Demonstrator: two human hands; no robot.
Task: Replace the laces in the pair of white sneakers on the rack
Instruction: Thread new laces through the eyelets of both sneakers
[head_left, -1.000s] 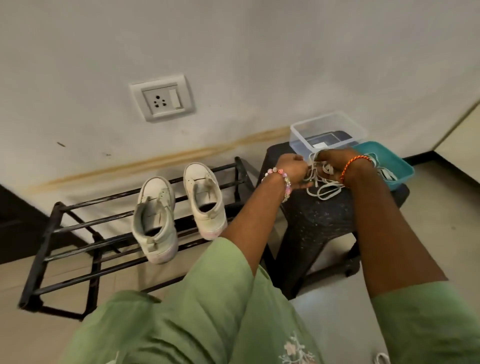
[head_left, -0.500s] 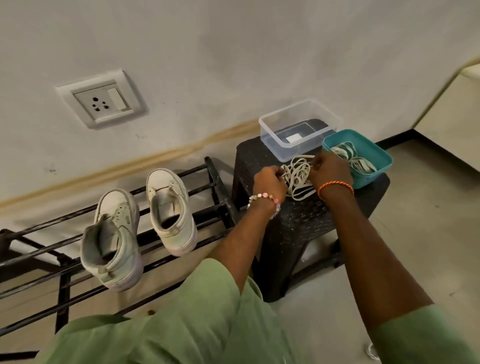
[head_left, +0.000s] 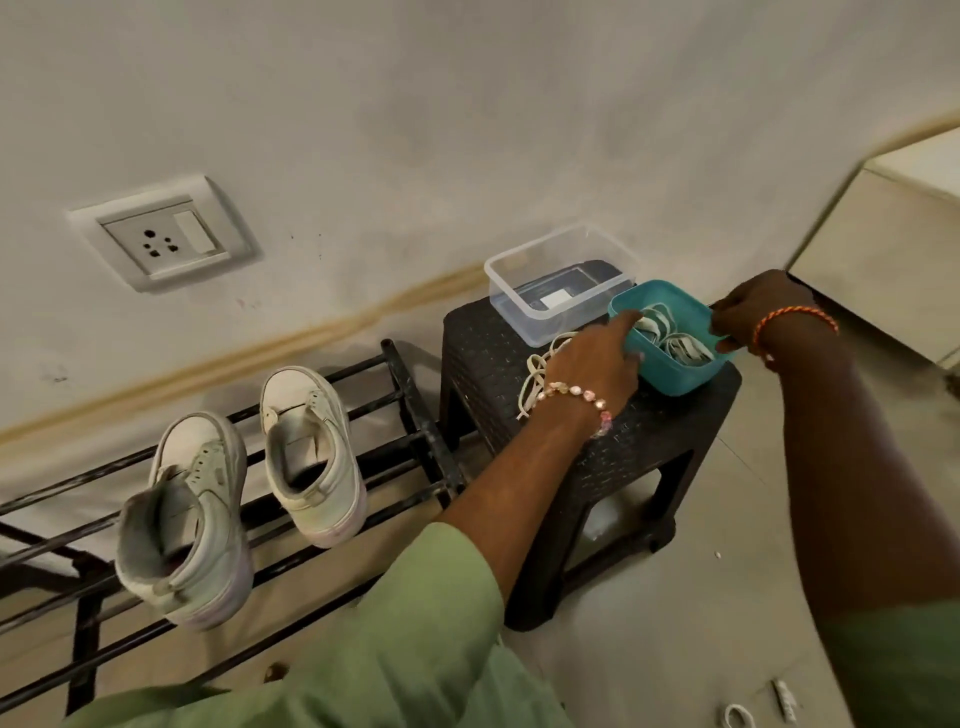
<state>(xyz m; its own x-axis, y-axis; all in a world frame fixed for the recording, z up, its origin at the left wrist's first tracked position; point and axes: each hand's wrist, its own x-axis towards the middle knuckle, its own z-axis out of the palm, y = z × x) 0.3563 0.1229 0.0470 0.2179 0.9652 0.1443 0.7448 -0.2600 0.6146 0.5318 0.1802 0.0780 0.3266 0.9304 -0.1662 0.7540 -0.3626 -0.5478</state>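
Note:
Two white sneakers without laces sit on the black metal rack (head_left: 415, 415), one at the left (head_left: 192, 519) and one beside it (head_left: 309, 452). To the right, on a black plastic stool (head_left: 597, 457), stands a teal box (head_left: 670, 376) holding coiled white laces (head_left: 670, 335). My left hand (head_left: 602, 353), with a beaded bracelet, grips the box's left wall, index finger over the rim. The box's right rim is held by my right hand (head_left: 753, 312), which has an orange thread at the wrist. A loose bundle of white laces (head_left: 537, 374) lies on the stool under my left wrist.
A clear plastic container (head_left: 519, 265) stands on the stool behind the teal box, close to the wall. A wall socket (head_left: 166, 239) is at the upper left. Small white bits (head_left: 737, 717) lie on the tiled floor at the lower right. My green clothing fills the bottom.
Both hands have let go of the loose lace bundle, which now lies on the stool, and moved right to take hold of the teal box.

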